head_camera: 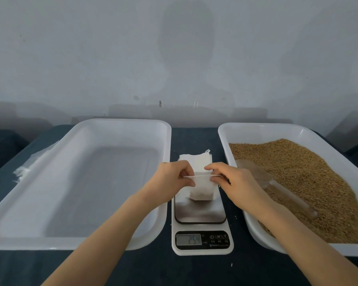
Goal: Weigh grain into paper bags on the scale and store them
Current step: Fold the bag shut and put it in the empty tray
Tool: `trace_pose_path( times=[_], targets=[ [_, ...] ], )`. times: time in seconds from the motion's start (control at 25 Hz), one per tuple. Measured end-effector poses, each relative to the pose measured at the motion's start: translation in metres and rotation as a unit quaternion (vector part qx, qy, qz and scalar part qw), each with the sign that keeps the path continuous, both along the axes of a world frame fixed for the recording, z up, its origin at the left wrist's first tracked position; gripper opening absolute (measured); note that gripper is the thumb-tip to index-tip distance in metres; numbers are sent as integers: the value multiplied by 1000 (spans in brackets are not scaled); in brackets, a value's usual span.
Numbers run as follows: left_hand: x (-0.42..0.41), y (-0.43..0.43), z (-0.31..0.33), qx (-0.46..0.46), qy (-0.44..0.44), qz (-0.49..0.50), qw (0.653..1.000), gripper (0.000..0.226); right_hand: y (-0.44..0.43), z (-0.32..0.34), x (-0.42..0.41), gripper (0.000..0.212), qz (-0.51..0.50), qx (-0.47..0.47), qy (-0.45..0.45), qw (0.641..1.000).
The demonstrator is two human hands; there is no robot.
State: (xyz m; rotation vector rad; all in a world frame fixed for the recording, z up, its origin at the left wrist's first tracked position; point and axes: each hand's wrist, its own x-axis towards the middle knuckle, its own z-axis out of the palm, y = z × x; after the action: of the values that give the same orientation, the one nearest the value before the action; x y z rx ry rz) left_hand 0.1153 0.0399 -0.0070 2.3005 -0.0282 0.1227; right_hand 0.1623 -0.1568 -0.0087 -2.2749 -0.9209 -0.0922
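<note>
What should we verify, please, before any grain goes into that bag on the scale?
1. Paper bag on the scale platform: ok, its base seems to rest there.
2. Bag mouth open: ok, the left hand and right hand pinch its rim apart.
3. Display at zero: not ok, it shows a non-zero figure.
4. Scoop in reach: ok, it lies on the grain in the right tray.
5. A hand free for the scoop: not ok, both hold the bag.
6. Left tray ready for filled bags: ok, nothing in it.
</note>
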Motion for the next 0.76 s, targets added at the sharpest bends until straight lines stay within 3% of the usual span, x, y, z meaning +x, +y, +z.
trace_pose_path(
  times=[0.16, 0.76],
  targets=[
    [0, 0, -7, 21, -12, -28, 999, 17, -1, -9, 1, 30, -8, -13, 11, 1000],
    [1, 2, -11, 14, -36, -16, 999, 20, -2, -10, -1, 36, -22, -2, 19, 1000]
  ],
)
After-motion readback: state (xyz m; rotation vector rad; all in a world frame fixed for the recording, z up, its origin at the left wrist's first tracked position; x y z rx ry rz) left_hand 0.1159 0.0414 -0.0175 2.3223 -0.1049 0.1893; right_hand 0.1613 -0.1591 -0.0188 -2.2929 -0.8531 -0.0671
